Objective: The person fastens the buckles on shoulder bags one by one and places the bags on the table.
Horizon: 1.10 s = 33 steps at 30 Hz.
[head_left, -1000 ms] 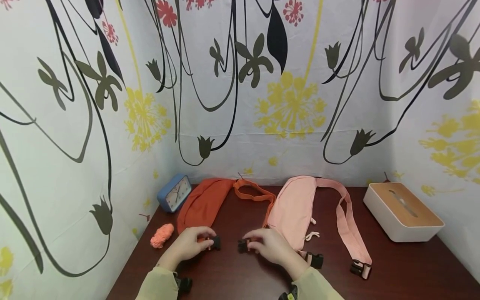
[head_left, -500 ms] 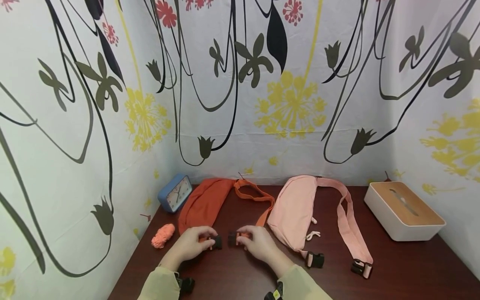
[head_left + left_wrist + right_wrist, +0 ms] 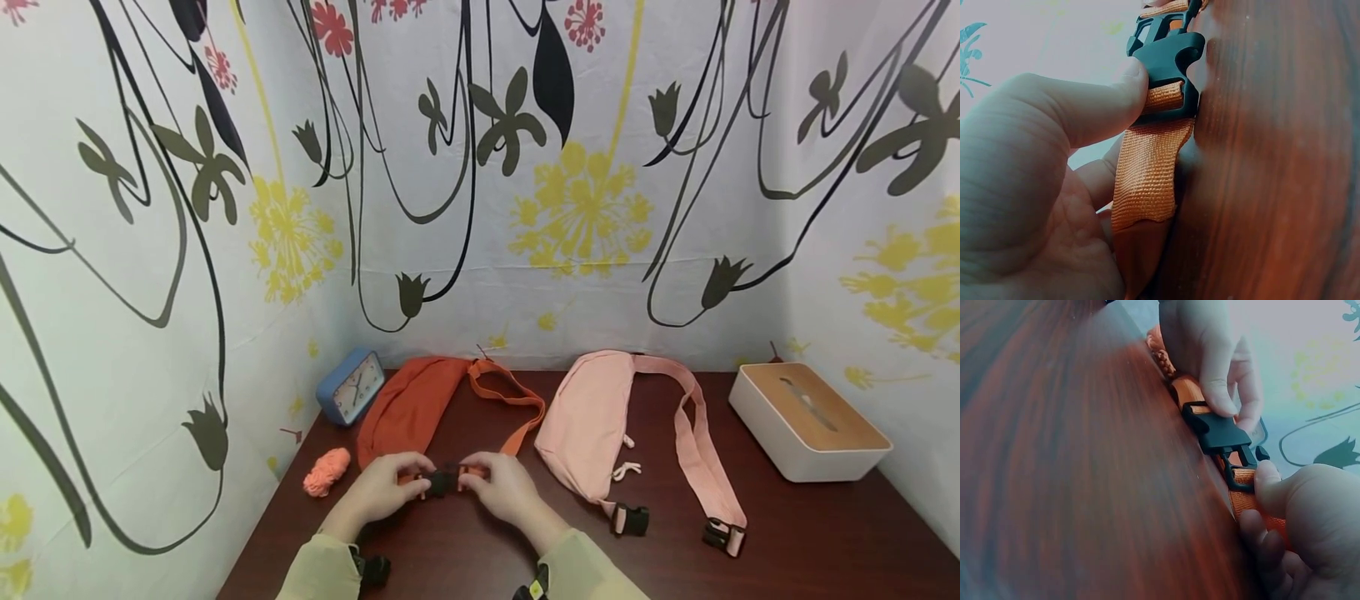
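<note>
My left hand [image 3: 386,487] pinches the black socket half of a side-release buckle [image 3: 1169,56], thumb on its strap end. Orange webbing [image 3: 1147,169] runs from it toward the orange waist bag [image 3: 411,400]. Facing it, my right hand [image 3: 504,490] grips the prong half of the buckle [image 3: 1240,481] by its orange strap end. In the right wrist view the prongs reach into the socket's mouth, with part of them still showing outside. The bag's orange strap [image 3: 517,396] loops behind the right hand.
A pink waist bag [image 3: 588,408] lies right of the hands, its black buckle halves apart. Beyond it stands a white tissue box [image 3: 810,417] with a wooden lid. A blue clock [image 3: 351,387] and a coral yarn bundle [image 3: 326,472] are at left. Patterned cloth surrounds the table.
My right hand has moved left with the prong half, closing the gap to the socket half. My left hand has stayed nearly still.
</note>
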Available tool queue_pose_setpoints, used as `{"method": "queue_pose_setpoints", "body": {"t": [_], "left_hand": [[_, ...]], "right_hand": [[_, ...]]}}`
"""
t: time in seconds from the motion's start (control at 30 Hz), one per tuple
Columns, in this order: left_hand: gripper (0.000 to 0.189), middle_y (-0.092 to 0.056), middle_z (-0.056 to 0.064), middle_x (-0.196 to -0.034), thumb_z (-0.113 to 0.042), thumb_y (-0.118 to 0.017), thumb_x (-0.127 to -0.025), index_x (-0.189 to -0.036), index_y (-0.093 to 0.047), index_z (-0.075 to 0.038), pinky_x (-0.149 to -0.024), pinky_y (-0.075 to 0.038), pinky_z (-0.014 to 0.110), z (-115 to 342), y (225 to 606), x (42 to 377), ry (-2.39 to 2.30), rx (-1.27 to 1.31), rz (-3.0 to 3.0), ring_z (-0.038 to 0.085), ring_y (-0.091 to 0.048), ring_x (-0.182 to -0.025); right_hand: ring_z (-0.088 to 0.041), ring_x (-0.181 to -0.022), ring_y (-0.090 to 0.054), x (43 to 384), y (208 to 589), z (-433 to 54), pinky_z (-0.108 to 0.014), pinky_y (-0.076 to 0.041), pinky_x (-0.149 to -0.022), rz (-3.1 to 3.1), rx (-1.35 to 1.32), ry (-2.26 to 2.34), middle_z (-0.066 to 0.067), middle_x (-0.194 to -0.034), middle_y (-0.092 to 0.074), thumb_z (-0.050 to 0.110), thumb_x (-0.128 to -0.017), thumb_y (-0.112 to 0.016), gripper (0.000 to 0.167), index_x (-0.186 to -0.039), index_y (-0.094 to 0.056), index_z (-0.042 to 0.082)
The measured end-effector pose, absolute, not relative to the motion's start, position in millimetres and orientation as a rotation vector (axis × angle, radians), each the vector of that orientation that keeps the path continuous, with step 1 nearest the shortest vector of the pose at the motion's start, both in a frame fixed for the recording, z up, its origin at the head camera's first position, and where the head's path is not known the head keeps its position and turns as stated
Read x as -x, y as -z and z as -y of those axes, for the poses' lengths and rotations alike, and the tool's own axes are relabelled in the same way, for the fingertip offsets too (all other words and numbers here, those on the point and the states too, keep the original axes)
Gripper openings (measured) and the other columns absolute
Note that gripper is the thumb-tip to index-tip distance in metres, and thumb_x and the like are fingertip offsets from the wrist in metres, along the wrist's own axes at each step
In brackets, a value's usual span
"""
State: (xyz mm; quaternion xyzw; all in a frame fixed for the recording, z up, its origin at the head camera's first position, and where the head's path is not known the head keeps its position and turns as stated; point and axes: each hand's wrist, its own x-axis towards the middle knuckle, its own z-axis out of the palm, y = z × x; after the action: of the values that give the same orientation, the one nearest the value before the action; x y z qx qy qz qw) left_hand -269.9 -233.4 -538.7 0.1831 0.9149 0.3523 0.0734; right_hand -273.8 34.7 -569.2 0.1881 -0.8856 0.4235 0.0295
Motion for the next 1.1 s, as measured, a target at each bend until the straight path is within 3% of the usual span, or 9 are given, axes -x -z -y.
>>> {"method": "queue_pose_setpoints", "body": {"t": [0.43,0.87,1.1], "left_hand": [[0.013,-0.073,-0.012,-0.094,-0.031,-0.080,-0.102,-0.113,-0.077,-0.037,-0.089,-0.053,0.044,233.2,537.7,270.3,-1.065,-0.548,-2.741,0.015,-0.065,-0.096],[0.013,-0.075,-0.012,-0.097,-0.031,-0.079,-0.103,-0.114,-0.078,-0.037,-0.092,-0.054,0.047,235.5,539.0,269.7,-1.098,-0.553,-2.712,0.016,-0.067,-0.102],[0.013,-0.076,-0.009,-0.093,-0.031,-0.078,-0.104,-0.117,-0.078,-0.034,-0.087,-0.053,0.042,236.7,539.2,270.1,-1.142,-0.536,-2.669,0.014,-0.068,-0.084]], "right_hand": [[-0.016,-0.109,-0.078,271.9,568.2,-32.6,-0.040,-0.061,-0.093,2.741,-0.589,-1.262,0.003,-0.114,-0.084,0.032,-0.102,-0.080,0.018,-0.117,-0.086,0.025],[-0.013,-0.105,-0.077,272.1,569.7,-32.6,-0.036,-0.061,-0.090,2.731,-0.634,-1.217,0.005,-0.109,-0.083,0.027,-0.102,-0.080,0.013,-0.114,-0.086,0.026],[-0.013,-0.104,-0.077,271.9,568.4,-32.4,-0.037,-0.060,-0.090,2.748,-0.638,-1.213,0.005,-0.108,-0.082,0.027,-0.102,-0.080,0.012,-0.112,-0.086,0.027]]}}
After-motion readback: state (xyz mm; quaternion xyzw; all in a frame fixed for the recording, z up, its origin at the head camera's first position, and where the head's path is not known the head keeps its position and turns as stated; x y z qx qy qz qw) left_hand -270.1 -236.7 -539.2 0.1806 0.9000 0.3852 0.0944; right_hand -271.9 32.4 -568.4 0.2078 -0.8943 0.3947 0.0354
